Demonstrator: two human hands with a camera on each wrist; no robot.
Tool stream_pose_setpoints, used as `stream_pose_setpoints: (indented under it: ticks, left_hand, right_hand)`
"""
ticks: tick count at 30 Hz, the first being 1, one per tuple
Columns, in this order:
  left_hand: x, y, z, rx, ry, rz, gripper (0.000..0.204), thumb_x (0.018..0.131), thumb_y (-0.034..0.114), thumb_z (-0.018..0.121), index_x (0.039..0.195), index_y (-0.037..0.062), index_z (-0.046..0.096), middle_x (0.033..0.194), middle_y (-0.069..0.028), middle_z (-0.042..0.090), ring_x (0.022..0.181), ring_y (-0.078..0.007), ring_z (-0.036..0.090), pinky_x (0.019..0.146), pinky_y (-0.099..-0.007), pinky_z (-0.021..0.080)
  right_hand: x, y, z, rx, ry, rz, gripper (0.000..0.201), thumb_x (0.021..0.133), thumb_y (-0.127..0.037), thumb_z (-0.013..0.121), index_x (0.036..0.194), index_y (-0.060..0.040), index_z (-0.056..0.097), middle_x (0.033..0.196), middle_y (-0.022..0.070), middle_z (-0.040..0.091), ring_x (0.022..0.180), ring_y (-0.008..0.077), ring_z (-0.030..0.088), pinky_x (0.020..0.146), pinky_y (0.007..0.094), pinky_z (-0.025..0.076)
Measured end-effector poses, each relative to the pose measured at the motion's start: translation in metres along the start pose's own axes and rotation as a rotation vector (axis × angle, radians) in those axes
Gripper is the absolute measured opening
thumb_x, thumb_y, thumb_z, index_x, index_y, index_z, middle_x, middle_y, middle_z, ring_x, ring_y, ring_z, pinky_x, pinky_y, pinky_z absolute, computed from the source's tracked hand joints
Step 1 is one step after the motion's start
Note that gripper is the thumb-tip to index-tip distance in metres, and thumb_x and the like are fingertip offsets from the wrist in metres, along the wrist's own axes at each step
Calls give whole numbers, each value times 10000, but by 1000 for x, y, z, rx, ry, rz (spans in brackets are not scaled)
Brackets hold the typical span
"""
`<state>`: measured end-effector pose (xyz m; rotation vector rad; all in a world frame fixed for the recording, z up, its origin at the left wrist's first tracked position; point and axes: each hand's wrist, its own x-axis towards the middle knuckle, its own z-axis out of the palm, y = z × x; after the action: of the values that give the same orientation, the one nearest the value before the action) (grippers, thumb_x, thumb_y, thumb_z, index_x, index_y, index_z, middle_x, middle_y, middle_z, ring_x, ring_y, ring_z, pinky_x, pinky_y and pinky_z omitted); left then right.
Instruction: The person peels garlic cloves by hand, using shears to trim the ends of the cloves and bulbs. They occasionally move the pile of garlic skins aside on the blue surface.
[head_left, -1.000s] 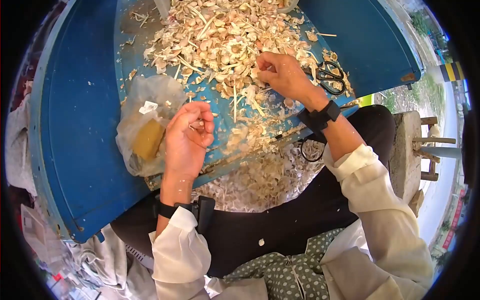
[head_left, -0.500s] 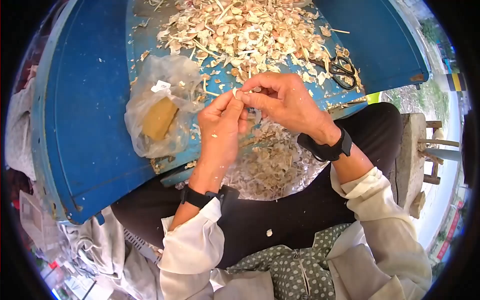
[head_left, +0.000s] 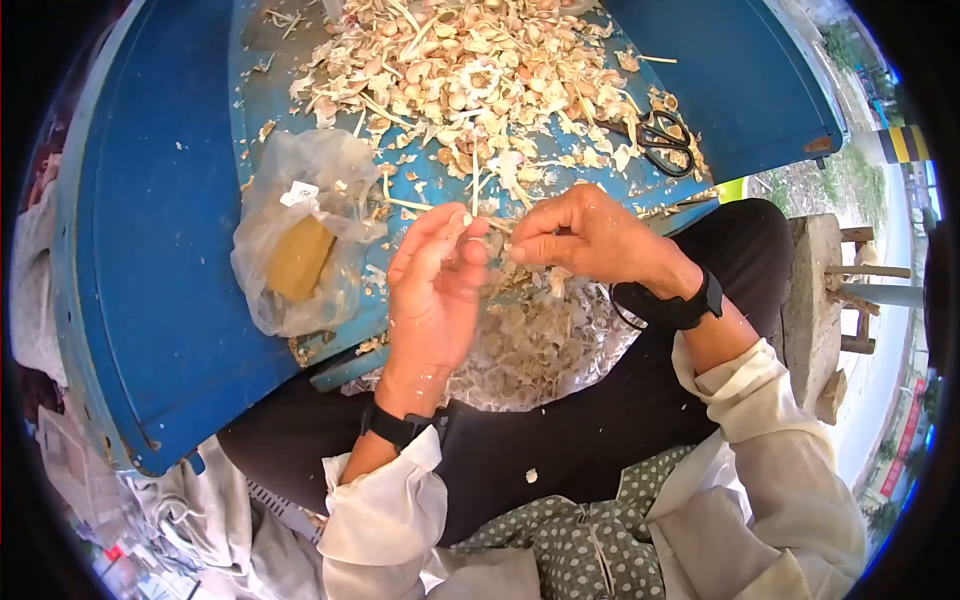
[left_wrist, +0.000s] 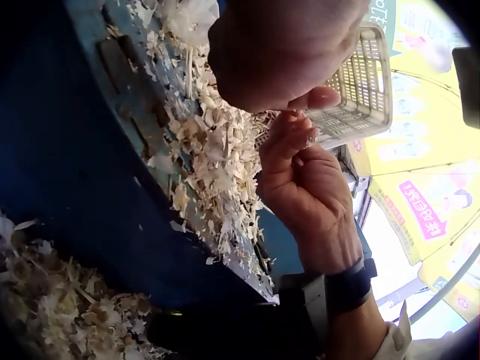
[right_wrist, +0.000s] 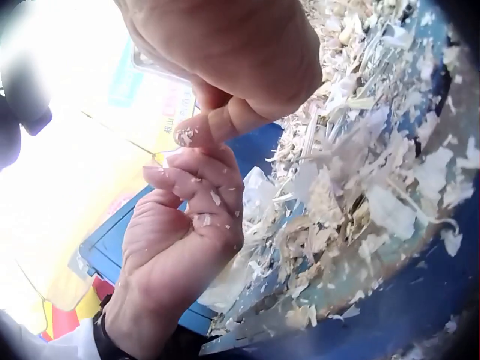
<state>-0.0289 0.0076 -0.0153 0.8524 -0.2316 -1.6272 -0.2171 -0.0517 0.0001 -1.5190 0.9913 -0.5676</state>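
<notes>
In the head view, the left hand (head_left: 435,285) is raised palm up, pinching a small pale garlic piece (head_left: 467,218) between thumb and fingertips. Just to its right is the right hand (head_left: 600,240), with curled fingers and thumb close to the index finger; whether a flake lies between them is unclear. A narrow gap separates the hands. Dry flakes cling to the left fingers (right_wrist: 214,196) in the right wrist view. Beyond the hands spreads a heap of garlic cloves and papery skins (head_left: 470,75). The left wrist view shows the right hand (left_wrist: 307,187) below the left.
A clear plastic bag (head_left: 345,165) with a yellowish-brown block (head_left: 300,258) lies left on the blue surface (head_left: 180,200). Black-handled scissors (head_left: 665,145) lie right of the heap. Skins fill a clear bag (head_left: 540,345) below the surface's edge. A pale basket (left_wrist: 367,82) stands beyond.
The right hand came from the heap to meet the left fingertips, then drew slightly right and down. The left hand moved right to the middle and still holds a small piece.
</notes>
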Motion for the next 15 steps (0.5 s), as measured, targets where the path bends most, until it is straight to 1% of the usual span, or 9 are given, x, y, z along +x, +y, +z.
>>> stream_pose_setpoints:
  ticks: [1,2,4,5,7,9,12,13,15]
  left_hand:
    - [2,0,-6,-115,-76,-15,199,873,94,558,1041,-5,593,946,-94,628,764,-115,574,659,-202,477]
    - [4,0,-10,-230,-151,-30,172,851,79,549,996,4,604,964,-112,631,820,-148,605,746,-242,505]
    - [4,4,-9,-230,-144,-66,159,835,101,517,947,15,588,946,-105,605,824,-177,594,744,-268,493]
    - [7,4,-11,-257,-166,-90,156,844,115,518,947,22,589,919,-88,595,807,-179,587,731,-272,483]
    - [11,3,-13,-279,-183,-111,153,854,129,519,946,29,590,891,-72,586,790,-182,580,719,-277,473]
    - [14,-2,-15,-198,-70,-103,129,875,161,552,921,47,590,836,-37,562,720,-160,561,658,-255,452]
    - [17,-3,-14,-3,-78,-114,194,899,228,593,976,50,604,822,-15,573,692,-117,555,580,-231,445]
    - [17,-3,-10,-4,-75,-113,194,899,228,593,976,50,604,822,-15,573,692,-117,555,580,-231,445]
    - [17,-7,1,365,-52,28,248,941,246,566,1082,43,582,836,-9,573,730,-87,541,482,-190,388]
  right_hand:
    - [-4,2,-5,-356,-77,-177,114,825,-103,646,854,-2,692,731,102,671,634,167,630,604,297,511]
    - [-1,2,-11,-360,-75,-171,114,825,-103,646,854,-2,692,731,102,671,634,167,630,604,297,511]
    - [20,2,-29,-503,276,-76,123,775,-70,635,877,-20,682,703,125,653,639,193,632,610,319,488]
    - [33,10,-36,-578,322,-145,142,755,-88,639,877,-25,676,694,134,641,640,240,623,610,330,481]
    - [54,22,-41,-628,243,-197,142,761,-87,646,883,-21,672,740,133,635,654,226,619,601,328,475]
    - [67,33,-37,-780,172,-385,163,744,-90,658,889,-18,659,764,136,605,680,246,612,609,340,475]
    - [68,32,-38,-885,186,-465,162,757,-106,659,891,-17,647,776,140,592,703,229,612,625,344,477]
    - [63,22,-35,-732,221,-320,136,771,-97,656,880,-17,639,740,134,603,670,222,618,607,333,478]
    - [47,-3,-30,-638,181,-280,128,765,-84,637,870,-11,631,737,149,621,678,273,628,619,355,487]
